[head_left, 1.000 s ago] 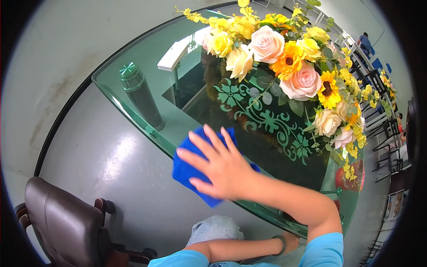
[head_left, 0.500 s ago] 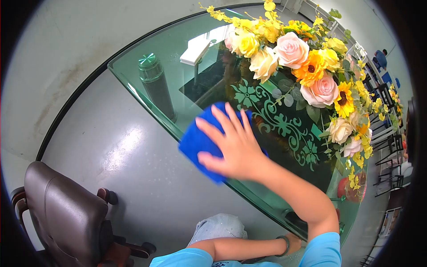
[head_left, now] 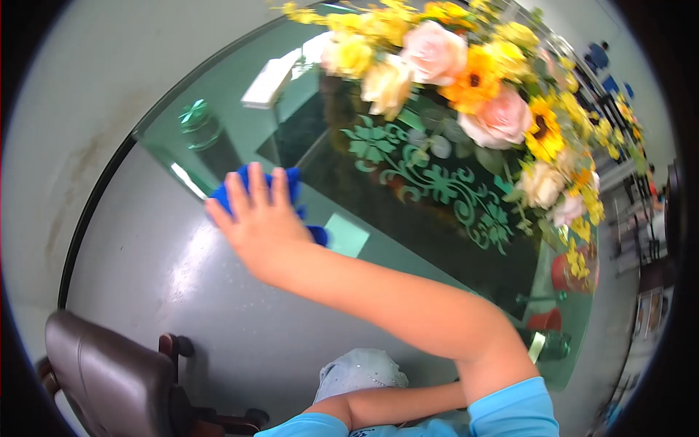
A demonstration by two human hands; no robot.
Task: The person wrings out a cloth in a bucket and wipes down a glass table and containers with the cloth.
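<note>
My right hand lies palm down with fingers spread, pressing on a blue cloth rather than gripping it. The cloth sits under my fingers along the near edge of the glass desk, close to its left corner. My left hand is hidden behind my right arm, so I can't tell what it's doing. With no finger hooked round the cloth, it could bunch or slide off the rim — too much push outward would do it. Reaching further in, I might nudge the white box or — swinging wide — brush the flowers.
</note>
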